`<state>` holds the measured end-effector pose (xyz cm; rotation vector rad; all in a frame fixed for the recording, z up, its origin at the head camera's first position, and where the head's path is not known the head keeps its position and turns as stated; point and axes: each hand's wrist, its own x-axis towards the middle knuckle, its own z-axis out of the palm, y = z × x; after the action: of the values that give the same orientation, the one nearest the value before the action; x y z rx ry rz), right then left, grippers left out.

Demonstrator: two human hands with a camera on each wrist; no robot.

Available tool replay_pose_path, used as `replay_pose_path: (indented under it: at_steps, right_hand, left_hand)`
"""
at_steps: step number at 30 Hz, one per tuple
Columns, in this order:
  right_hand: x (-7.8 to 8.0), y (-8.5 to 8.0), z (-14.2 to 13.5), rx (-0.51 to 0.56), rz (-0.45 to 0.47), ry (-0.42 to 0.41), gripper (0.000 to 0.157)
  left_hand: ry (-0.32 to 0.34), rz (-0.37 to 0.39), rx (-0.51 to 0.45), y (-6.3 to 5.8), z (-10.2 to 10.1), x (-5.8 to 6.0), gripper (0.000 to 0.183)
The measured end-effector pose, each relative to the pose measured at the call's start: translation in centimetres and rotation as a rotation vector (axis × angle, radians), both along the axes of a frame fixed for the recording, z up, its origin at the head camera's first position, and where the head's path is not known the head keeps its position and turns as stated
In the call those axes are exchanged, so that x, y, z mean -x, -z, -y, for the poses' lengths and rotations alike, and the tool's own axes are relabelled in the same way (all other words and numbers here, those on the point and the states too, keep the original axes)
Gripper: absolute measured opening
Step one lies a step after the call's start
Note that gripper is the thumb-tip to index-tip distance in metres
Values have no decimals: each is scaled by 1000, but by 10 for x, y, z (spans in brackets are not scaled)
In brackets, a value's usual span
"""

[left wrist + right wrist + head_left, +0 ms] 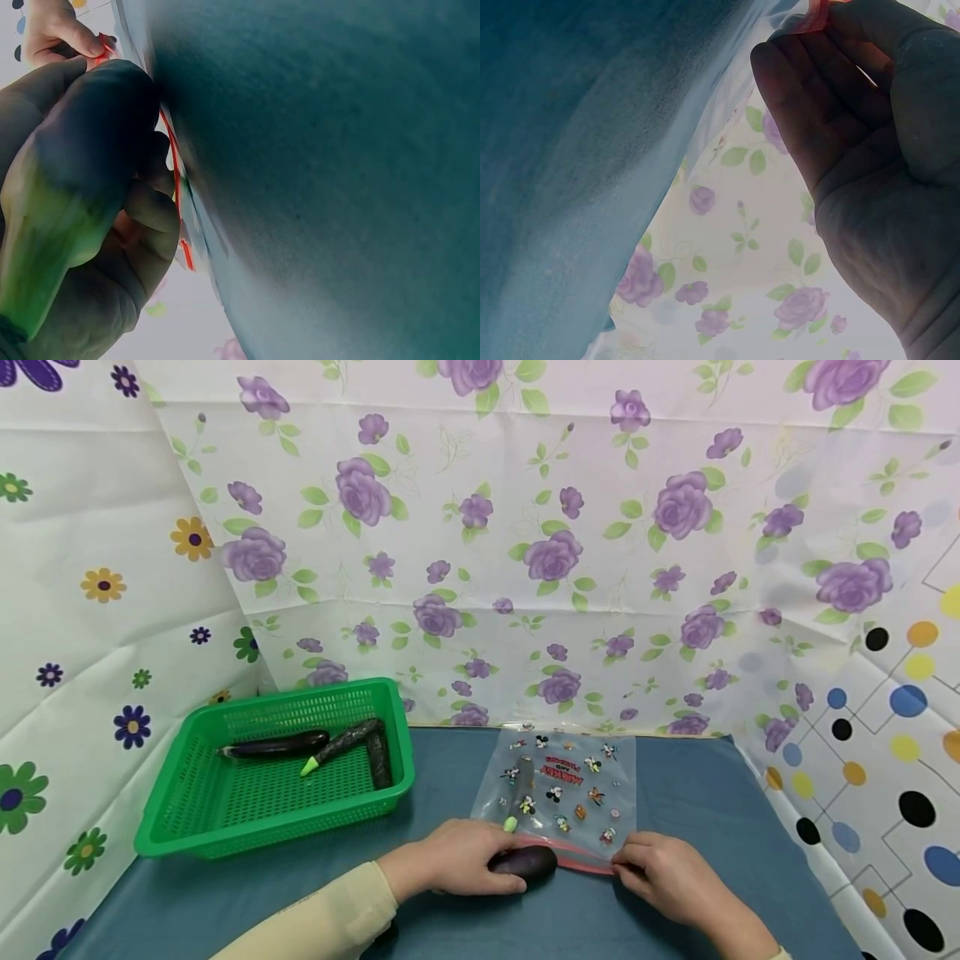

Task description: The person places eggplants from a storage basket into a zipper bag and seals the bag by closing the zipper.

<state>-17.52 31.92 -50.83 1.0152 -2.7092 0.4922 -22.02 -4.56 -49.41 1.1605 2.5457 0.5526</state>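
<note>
My left hand [468, 857] grips a dark purple eggplant [528, 862]; its green stem end [60, 247] shows in the left wrist view, pointing back toward the wrist. The eggplant's rounded end lies over the red zip edge [585, 862] of a clear zip bag [624, 777] printed with cartoon figures. My right hand [671, 870] pinches the right end of that edge between thumb and fingers, seen also in the right wrist view. Inside the bag, at its left, lies a long dark vegetable [522, 777] with a light green tip.
A green plastic basket [273, 835] stands at the left. It holds a long purple eggplant [281, 743] and dark, wrinkled-looking long pieces [378, 756], one with a light green tip. Blue cloth [697, 793] covers the table. Flowered and dotted sheets [480, 568] hang around it.
</note>
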Motion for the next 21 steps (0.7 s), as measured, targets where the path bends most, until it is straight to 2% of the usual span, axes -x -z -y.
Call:
replay_pose_path:
  at_steps: [7,13,21]
  right_hand:
    - [1,0,0,-1,1,-4,18]
    - [1,0,0,6,2,-15,18]
    - [0,1,0,9,1,-12,18]
  left_hand:
    - [-44,-6,18,-1,-1,-1,48]
    - [-86,-16,31,-2,-1,-1,55]
    - [-164,18,-9,-1,-3,-5,56]
